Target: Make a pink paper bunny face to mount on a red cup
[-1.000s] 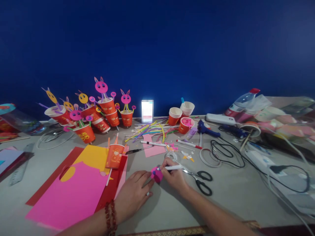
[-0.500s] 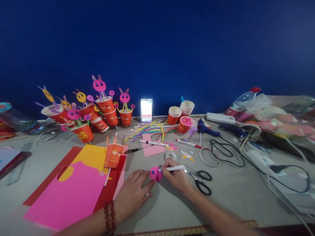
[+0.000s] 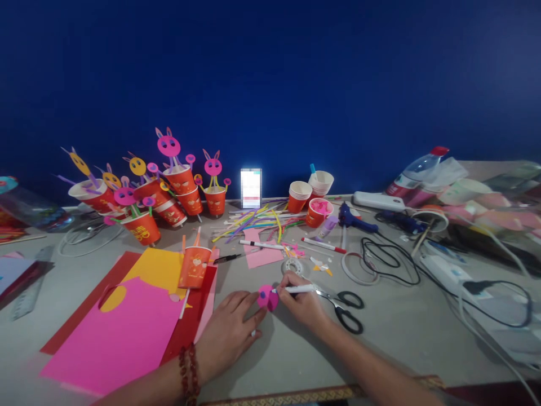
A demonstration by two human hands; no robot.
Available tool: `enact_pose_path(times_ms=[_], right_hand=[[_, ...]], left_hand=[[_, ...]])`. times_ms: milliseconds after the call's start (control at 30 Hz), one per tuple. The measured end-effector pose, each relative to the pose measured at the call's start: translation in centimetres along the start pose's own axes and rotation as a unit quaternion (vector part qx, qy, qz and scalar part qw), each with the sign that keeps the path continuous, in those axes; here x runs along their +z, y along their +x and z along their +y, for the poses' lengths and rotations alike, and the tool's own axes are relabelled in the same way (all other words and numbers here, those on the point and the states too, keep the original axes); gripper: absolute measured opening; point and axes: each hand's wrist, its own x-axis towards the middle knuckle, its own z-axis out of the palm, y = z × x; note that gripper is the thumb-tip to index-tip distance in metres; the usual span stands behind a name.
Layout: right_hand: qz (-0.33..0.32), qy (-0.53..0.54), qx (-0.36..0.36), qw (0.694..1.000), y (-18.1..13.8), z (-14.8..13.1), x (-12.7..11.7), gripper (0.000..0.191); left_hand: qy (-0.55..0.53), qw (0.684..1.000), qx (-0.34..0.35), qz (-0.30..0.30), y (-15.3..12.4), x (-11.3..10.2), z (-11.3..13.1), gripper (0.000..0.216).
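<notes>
A small pink paper circle with a blue spot on its left half lies on the table between my hands. My left hand rests on the table, fingers stretched out, the index finger and thumb touching the circle's left and lower edge. In my right hand a white marker is pinched, its blue tip at the circle's upper right. Black-handled scissors lie just right of that hand, their blades partly hidden. A clear tape roll is above it.
Pink, yellow and red paper sheets lie on the left, with an orange-red paper cup on them. Decorated cups with paper faces stand behind. Pipe cleaners lie at the back. A glue gun, cables and a power strip occupy the right.
The right hand's marker has shifted very slightly at the circle's upper right. The left hand and the circle stay in place.
</notes>
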Motion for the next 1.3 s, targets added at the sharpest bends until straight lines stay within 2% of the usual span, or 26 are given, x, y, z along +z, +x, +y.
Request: enact_pose_path(times_ms=[1300], right_hand=[[-0.024, -0.029, -0.004, 0.999, -0.18, 0.38, 0.09, 0.012]], left_hand=[[0.006, 1.0, 0.0, -0.013, -0.06, 0.2, -0.04, 0.046]])
